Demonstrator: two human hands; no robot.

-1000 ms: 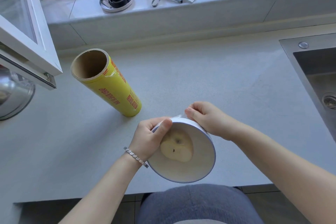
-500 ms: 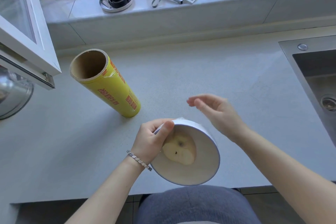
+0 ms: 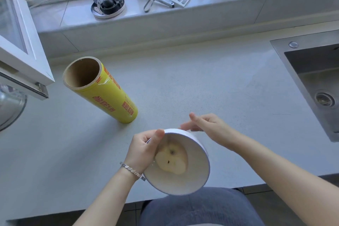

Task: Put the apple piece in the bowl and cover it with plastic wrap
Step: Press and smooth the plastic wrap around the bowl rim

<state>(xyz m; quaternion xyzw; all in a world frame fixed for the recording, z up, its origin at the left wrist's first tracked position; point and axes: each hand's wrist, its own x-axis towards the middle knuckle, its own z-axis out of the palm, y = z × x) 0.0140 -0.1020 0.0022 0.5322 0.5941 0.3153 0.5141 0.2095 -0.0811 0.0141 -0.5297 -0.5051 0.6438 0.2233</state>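
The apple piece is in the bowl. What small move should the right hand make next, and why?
Probably press the right hand onto the far rim of the round white bowl to seal the film. The left hand grips the bowl, the pale apple half looks hazy as if under wrap, and the right fingers hover open beside that rim.

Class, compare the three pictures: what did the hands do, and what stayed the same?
The right hand released the far rim of the bowl, lifted away and now hovers open beside it. The left hand still grips the bowl; the apple piece and wrap roll stayed put.
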